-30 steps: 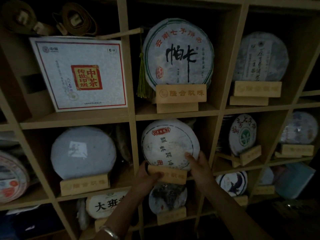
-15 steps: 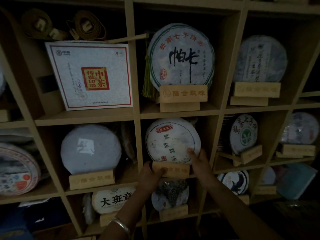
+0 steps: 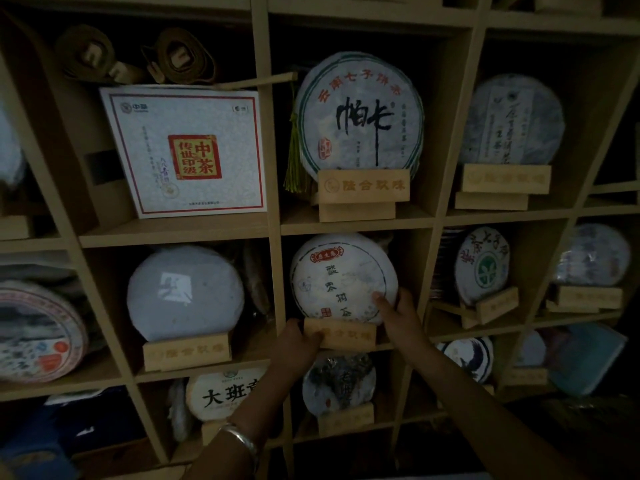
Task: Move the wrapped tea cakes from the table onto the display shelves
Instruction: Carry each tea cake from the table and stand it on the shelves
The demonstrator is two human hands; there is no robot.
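Pale wood shelving (image 3: 356, 228) divided into square compartments fills the view; lighting dim. Middle compartment, centre column: one wrapped tea cake (image 3: 343, 277), white paper with a red label and dark characters, stands upright on edge in a wooden stand (image 3: 341, 333) at the front of the shelf board. Left hand (image 3: 296, 344) grips the left end of the stand, thumb on its front face. Right hand (image 3: 403, 315) holds the cake's lower right rim, thumb pressed on the paper face, remaining fingers behind the edge. Hands are apart, one on each side of the cake. Silver bracelet (image 3: 242, 441) on the left wrist. Compartment above: green-ringed tea cake (image 3: 362, 112) with bold black characters, upright on its own stand, green tassel (image 3: 295, 157) hanging at its left. Upper left compartment: white square box (image 3: 183, 150) with a red seal, leaning back; two rolled brown straps (image 3: 135, 57) above it. Left of the held cake: plain grey-blue cake (image 3: 185, 292) on a stand. Further wrapped cakes on stands occupy the right-hand and lower compartments; their details are too dark to read.
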